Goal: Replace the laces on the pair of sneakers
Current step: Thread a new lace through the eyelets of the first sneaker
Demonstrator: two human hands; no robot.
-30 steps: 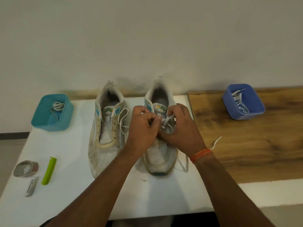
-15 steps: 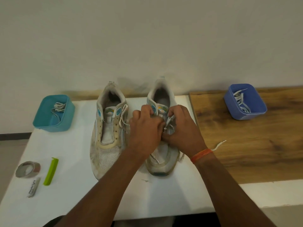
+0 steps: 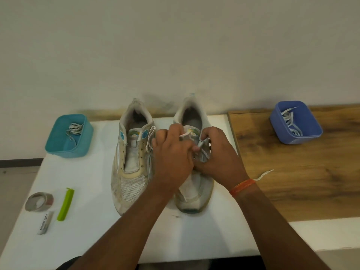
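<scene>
While a second ago pinched together lower over the tongue, now raised toward the top eyelets of the right sneaker (image 3: 194, 172) on the bench (image 3: 87, 240): left hand (image 3: 173, 158) and right hand (image 3: 218, 158), fingers closed on its lace (image 3: 202, 151), likely threading nearly finished.

One readable label

We can read one text only: "Heybright", or close to it, printed lengthwise on the small grey packet (image 3: 45, 223) lying on the tabletop (image 3: 97, 240).
</scene>
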